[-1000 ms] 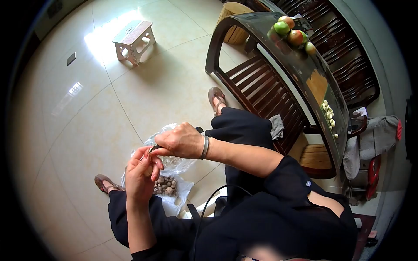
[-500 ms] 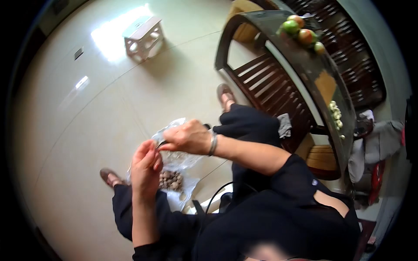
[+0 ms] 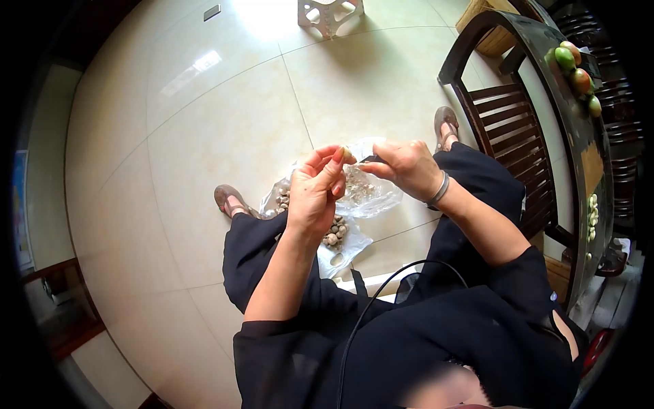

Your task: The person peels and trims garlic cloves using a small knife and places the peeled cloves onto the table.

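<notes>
Between the thumb and fingers of my left hand (image 3: 318, 187) is a small pale yellowish piece (image 3: 347, 154). My right hand (image 3: 407, 168), with a silver bracelet at the wrist, is closed round a small dark knife (image 3: 368, 159), its tip close to the piece. Below the hands a clear plastic bag (image 3: 387, 199) with pale scraps lies on the floor. Several brownish round bulbs (image 3: 334, 235) rest on a white plastic bag (image 3: 343, 257), partly hidden by my left forearm.
On the right stands a dark table (image 3: 571, 123) with several green and red fruits (image 3: 581, 80) and several small white pieces (image 3: 593, 217). A slatted wooden seat (image 3: 507, 129) is beside it. A plastic stool (image 3: 330, 15) stands on the tiled floor at the top.
The view has swung left, so the table and stool show farther right and higher. My hands have drawn slightly apart, and the pale piece now shows in my left fingers.
</notes>
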